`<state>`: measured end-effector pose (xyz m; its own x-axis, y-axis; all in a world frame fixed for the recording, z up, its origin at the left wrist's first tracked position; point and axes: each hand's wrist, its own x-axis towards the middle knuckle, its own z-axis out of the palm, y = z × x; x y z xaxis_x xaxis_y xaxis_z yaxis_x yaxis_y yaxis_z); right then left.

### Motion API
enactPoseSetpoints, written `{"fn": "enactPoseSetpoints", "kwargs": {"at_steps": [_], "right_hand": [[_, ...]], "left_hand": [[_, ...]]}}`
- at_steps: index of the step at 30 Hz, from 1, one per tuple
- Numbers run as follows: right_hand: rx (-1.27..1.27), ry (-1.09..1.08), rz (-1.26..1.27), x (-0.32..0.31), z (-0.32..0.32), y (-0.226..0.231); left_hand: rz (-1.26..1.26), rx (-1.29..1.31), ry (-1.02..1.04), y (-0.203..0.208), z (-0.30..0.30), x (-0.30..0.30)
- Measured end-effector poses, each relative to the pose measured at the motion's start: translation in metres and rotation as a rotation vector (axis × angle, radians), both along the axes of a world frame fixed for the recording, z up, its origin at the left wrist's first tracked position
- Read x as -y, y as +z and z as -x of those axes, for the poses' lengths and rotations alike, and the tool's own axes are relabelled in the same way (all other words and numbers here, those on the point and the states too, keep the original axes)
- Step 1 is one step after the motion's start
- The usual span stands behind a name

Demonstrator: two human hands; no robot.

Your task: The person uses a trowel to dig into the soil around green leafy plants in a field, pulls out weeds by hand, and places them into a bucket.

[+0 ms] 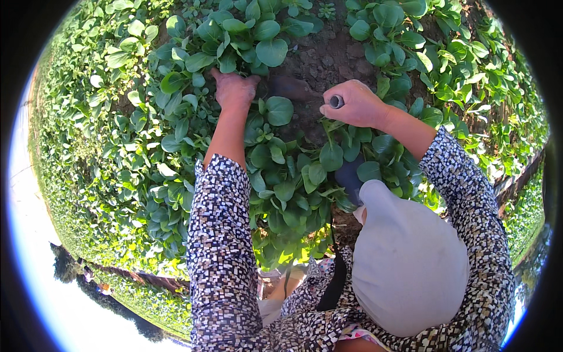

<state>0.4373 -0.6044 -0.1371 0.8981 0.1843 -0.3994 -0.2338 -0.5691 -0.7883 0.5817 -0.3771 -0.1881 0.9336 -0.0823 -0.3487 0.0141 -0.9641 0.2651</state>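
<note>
My left hand (pixel 236 91) reaches into the base of a leafy green plant (pixel 234 41) with broad, rounded leaves. Thumb and fingers spread around the plant low down, and the leaves partly cover the fingertips. To its right, my right hand (pixel 356 104) is wrapped around the short handle of a small digging tool (pixel 296 89); the round, hollow-looking end of the handle shows at the fist. The tool's flat dark blade points left, toward the plant's base, close over the soil. Shade blurs the blade's tip.
Dense leafy greens (pixel 158 117) spread across the left, and more plants (pixel 393 29) grow at the upper right. Brown soil (pixel 331 58) lies between the rows. More leaves (pixel 293 182) fill the space below my hands. A pale grey cap (pixel 410 258) covers the lower right.
</note>
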Motion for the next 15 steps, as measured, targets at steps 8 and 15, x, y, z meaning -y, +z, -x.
{"fn": "enactPoseSetpoints", "kwargs": {"at_steps": [8, 15], "right_hand": [[0.275, -0.016, 0.141, -0.026, 0.012, -0.033], [0.281, 0.016, 0.17, -0.061, -0.038, -0.041]], "left_hand": [[0.86, 0.068, 0.477, -0.049, -0.006, -0.033], [0.572, 0.169, 0.128, -0.048, -0.022, -0.031]]}}
